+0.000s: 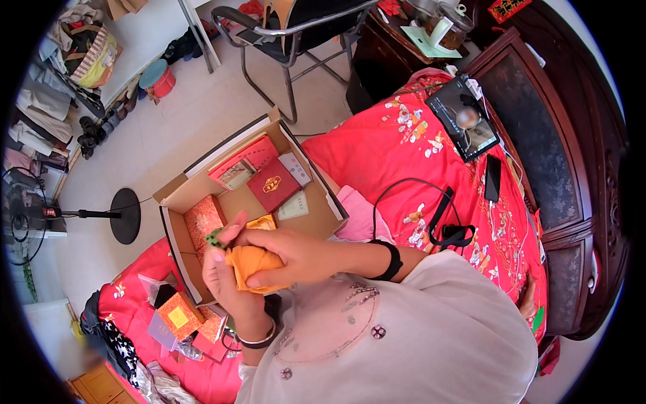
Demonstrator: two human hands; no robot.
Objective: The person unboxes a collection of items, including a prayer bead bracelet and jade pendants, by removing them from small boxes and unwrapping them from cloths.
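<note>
My left hand [224,285] pinches a small green bead-like object [214,238] at its fingertips, its palm against a bundle of orange-yellow cloth [255,265]. From the other side my right hand [298,255] grips that cloth. The fingers overlap, so the cloth's contents are hidden. Both hands are over the near edge of an open cardboard box [242,204]. Inside it lie a dark red case [274,184] with a gold emblem, a red booklet [252,154], an orange patterned box [204,219], a pale card [293,205] and another yellow item [262,222].
An orange box [180,316] and several packets lie on the red bedspread [353,146] beside the cardboard box. A tablet [463,118], a phone [492,178] and a black strap [441,217] lie at right. A chair [292,35] and fan base [125,215] stand on the floor.
</note>
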